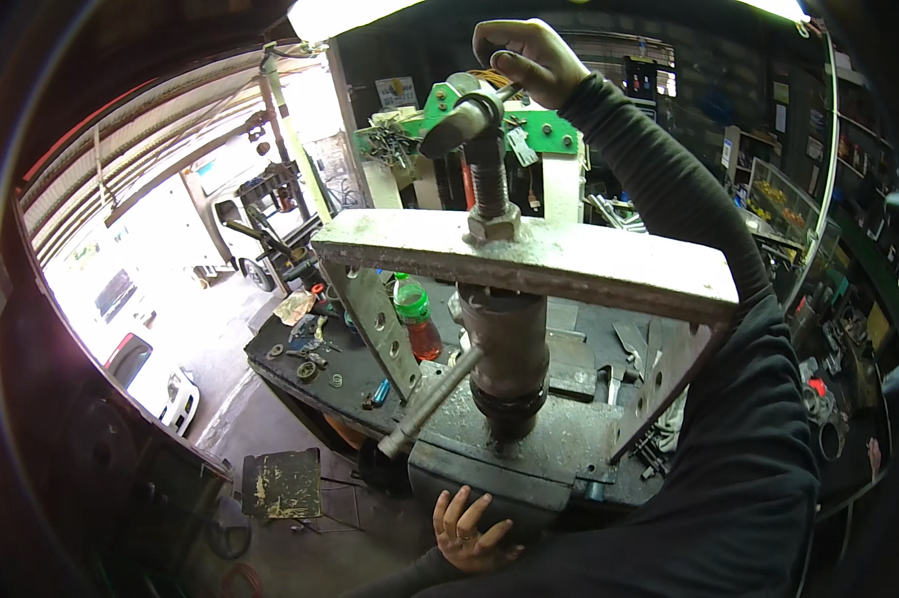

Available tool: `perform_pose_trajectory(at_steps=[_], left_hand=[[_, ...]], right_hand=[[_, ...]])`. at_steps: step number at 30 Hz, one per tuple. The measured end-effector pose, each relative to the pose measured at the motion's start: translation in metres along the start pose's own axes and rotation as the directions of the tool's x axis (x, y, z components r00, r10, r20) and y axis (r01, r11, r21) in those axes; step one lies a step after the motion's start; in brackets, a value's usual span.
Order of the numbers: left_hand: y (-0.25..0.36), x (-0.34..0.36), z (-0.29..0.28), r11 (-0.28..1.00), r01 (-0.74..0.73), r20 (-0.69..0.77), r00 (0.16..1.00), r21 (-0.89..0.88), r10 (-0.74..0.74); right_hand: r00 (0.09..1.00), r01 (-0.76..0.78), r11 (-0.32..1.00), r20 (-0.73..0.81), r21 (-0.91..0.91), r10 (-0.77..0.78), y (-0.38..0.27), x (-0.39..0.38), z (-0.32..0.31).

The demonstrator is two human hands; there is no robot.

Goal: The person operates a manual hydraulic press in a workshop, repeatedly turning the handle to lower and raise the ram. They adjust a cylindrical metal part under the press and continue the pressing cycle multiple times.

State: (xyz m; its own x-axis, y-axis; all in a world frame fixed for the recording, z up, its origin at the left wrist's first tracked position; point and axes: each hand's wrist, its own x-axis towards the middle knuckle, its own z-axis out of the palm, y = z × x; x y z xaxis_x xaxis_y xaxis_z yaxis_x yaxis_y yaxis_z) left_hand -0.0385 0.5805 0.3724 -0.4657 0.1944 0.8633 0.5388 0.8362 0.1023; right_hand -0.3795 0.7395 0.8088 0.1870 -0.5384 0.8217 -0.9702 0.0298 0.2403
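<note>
My right hand (532, 60) is raised at the top of a steel screw press, its fingers curled round the end of the crossbar handle (454, 125). The threaded screw (487, 184) runs down through a nut (493, 225) on the thick steel top plate (589, 259). Below it stands a dark cylinder (506, 339) with a round side bar (440, 389) slanting toward the lower left, between two side plates with holes (375, 324). Low down, my left hand (469, 533) lies with fingers spread against the front of the dark base block (504, 488).
A workbench (280, 349) holds small parts, tools and a green-capped bottle with red liquid (418, 324). Behind is a green frame (549, 130). At the left are a scratched metal stool (280, 483) and an open doorway with vehicles (165, 389) outside. Cluttered shelving (788, 209) stands at the right.
</note>
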Motion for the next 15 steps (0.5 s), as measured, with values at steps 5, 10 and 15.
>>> perform_pose_trajectory(at_steps=[5, 10, 15], left_hand=[[0.005, -0.002, 0.004, 0.999, 0.015, -0.070, 0.997, 0.036, -0.012], [0.008, -0.002, 0.003, 0.999, 0.045, -0.083, 0.996, 0.012, -0.043], [0.013, 0.010, -0.005, 0.996, 0.083, -0.030, 0.996, -0.017, -0.084]], right_hand=[[0.992, 0.064, 0.991, -0.115, 0.119, -0.050, -0.002, 0.010, 0.033], [0.940, 0.254, 0.959, -0.200, -0.127, -0.275, 0.009, 0.027, 0.055], [0.979, 0.030, 0.977, -0.190, -0.210, -0.071, 0.020, 0.011, 0.061]])
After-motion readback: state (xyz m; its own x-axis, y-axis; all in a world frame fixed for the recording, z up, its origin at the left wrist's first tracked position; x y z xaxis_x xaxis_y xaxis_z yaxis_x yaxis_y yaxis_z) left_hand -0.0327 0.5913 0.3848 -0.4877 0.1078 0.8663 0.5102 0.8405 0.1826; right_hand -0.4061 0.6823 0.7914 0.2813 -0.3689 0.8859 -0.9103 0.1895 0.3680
